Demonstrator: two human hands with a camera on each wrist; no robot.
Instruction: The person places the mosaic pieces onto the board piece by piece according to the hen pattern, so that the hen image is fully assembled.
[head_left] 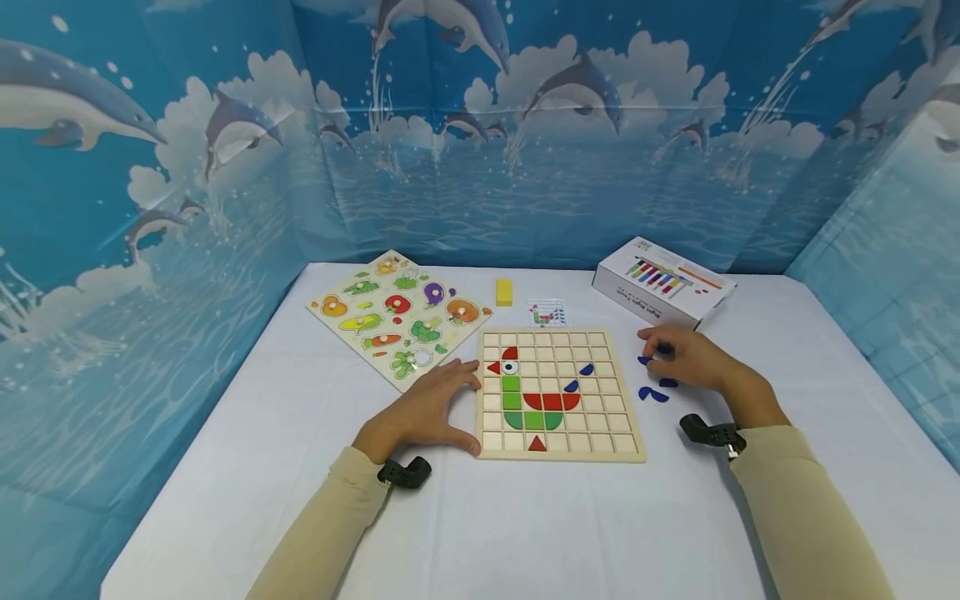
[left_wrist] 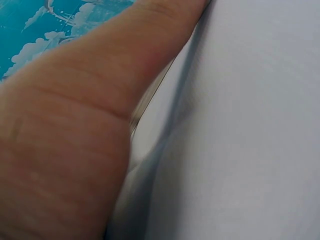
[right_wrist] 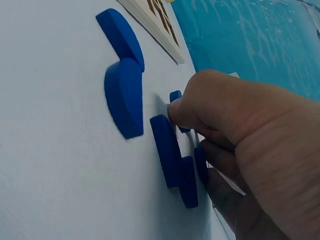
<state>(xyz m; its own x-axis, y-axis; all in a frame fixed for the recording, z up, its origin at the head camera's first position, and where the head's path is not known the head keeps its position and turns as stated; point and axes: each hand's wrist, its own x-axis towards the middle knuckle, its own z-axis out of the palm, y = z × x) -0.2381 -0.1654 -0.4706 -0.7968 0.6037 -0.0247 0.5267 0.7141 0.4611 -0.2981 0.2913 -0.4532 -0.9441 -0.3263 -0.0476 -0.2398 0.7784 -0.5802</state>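
A wooden grid board [head_left: 596,423] carries red, green and blue pieces laid out as a bird-like figure, with a round eye piece [head_left: 510,367]. At its left edge rests my left hand [head_left: 429,410], fingers spread and thumb at the near corner. The left wrist view shows mostly the back of this hand [left_wrist: 75,120] and white cloth. Right of the board, my right hand [head_left: 682,358] reaches down among several blue curved pieces [right_wrist: 125,100]. Its thumb and fingers stand apart; one blue piece [right_wrist: 201,165] lies right at the fingertips, beside another blue piece [right_wrist: 165,150].
A small pattern card [head_left: 547,313] and a yellow block [head_left: 504,292] lie beyond the board. A vegetable puzzle board [head_left: 405,321] sits at the back left, and a white box [head_left: 663,283] at the back right. Dolphin-print curtains [head_left: 480,192] enclose the white table [head_left: 480,533].
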